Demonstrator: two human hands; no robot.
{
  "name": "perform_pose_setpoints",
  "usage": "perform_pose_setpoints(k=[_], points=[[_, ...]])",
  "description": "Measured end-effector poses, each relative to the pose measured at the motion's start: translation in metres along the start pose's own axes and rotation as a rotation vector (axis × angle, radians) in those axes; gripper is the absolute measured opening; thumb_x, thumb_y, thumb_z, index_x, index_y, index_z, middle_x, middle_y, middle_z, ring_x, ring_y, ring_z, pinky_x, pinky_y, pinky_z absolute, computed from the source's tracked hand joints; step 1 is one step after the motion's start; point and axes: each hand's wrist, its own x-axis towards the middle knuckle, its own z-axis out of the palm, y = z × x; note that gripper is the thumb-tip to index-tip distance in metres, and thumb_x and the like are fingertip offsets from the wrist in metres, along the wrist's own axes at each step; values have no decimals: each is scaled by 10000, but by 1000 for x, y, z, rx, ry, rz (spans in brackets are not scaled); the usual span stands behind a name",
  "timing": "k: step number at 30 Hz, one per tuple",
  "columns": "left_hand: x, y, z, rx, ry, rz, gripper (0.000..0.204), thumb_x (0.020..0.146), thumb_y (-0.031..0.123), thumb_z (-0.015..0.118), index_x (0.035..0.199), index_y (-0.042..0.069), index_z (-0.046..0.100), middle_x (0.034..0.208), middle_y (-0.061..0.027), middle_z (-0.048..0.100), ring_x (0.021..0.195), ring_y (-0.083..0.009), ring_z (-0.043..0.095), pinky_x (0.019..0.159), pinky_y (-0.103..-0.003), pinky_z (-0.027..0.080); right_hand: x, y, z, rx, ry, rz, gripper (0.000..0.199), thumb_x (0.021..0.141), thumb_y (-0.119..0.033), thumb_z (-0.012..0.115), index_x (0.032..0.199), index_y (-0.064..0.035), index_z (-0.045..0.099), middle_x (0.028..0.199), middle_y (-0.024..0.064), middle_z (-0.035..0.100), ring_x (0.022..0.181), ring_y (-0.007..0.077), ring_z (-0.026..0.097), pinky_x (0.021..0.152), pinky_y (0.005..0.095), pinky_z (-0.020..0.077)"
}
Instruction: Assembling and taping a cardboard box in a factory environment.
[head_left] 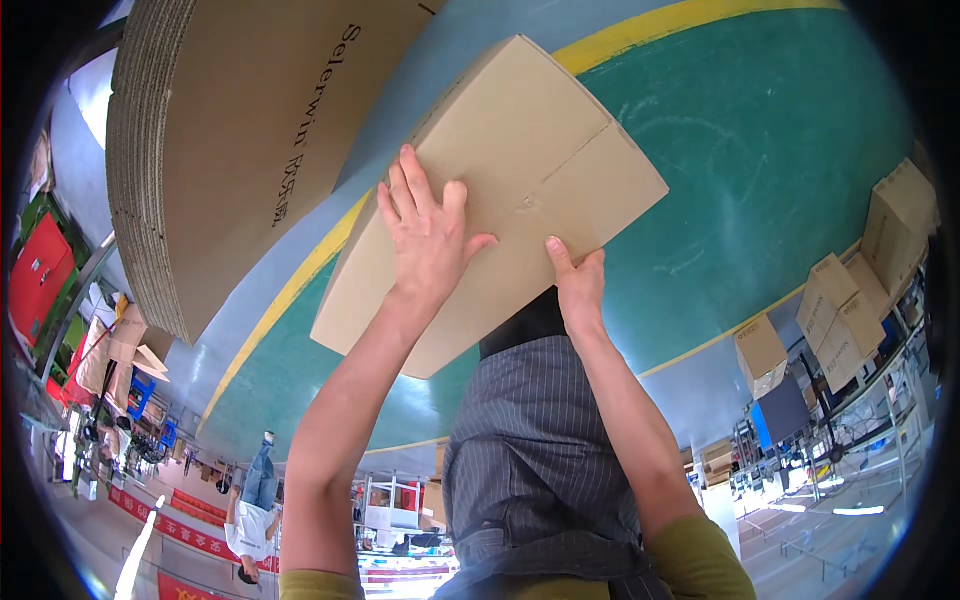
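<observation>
A plain brown cardboard box (pixel 550 130) lies tilted in front of me, its top flaps meeting along a seam. My left hand (pixel 425 235) rests flat on the top of the box, toward its left side, with the fingers spread. At the near edge, my right hand (pixel 580 285) grips the box, thumb on the top face and fingers over the edge, partly hidden. What supports the box from below is mostly out of sight.
A thick stack of flattened cardboard (pixel 260 130) stands close on the left. Green floor (pixel 740 200) with a curved yellow line (pixel 660 28) surrounds the box. Several cartons (pixel 840 310) stand at the right. Another person (pixel 250 525) is in the distance at lower left.
</observation>
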Motion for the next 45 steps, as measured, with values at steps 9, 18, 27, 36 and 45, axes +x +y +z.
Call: perform_pose_setpoints(k=[9, 18, 27, 36, 45], points=[[-1, 0, 4, 92, 20, -32, 649, 543, 502, 804, 919, 73, 493, 1376, -366, 220, 1257, -462, 304, 984, -573, 315, 2, -59, -58, -412, 192, -539, 845, 814, -260, 697, 1401, 67, 186, 1392, 234, 329, 1297, 323, 340, 1071, 383, 284], [3, -1, 4, 51, 19, -23, 659, 537, 484, 813, 923, 56, 495, 1371, -369, 213, 1262, -459, 288, 984, -557, 315, 33, -100, -15, -915, 54, -1100, 1095, 608, -299, 818, 1416, 46, 165, 1453, 264, 191, 1344, 395, 225, 1071, 529, 219], [2, -3, 5, 43, 16, -43, 667, 536, 467, 821, 944, 53, 494, 1374, -360, 216, 1266, -450, 288, 989, -553, 313, 39, -94, 2, -874, 179, -1106, 1060, 608, -308, 815, 1430, -34, 205, 1451, 259, 205, 1335, 411, 229, 1055, 562, 194], [3, -6, 2, 18, 6, -42, 683, 508, 453, 837, 937, 42, 500, 1385, -354, 209, 1273, -447, 285, 988, -560, 320, 51, -87, -70, -604, 43, -773, 806, 805, -284, 695, 1400, 15, 241, 1407, 227, 285, 1285, 359, 335, 1038, 426, 321], [3, -2, -5, -34, -2, -71, 682, 543, 466, 823, 932, 17, 486, 1371, -384, 204, 1262, -478, 276, 987, -580, 302, 38, -86, -49, -500, 2, -373, 882, 780, -408, 704, 1375, 37, 228, 1310, 248, 314, 1148, 395, 458, 954, 435, 419]])
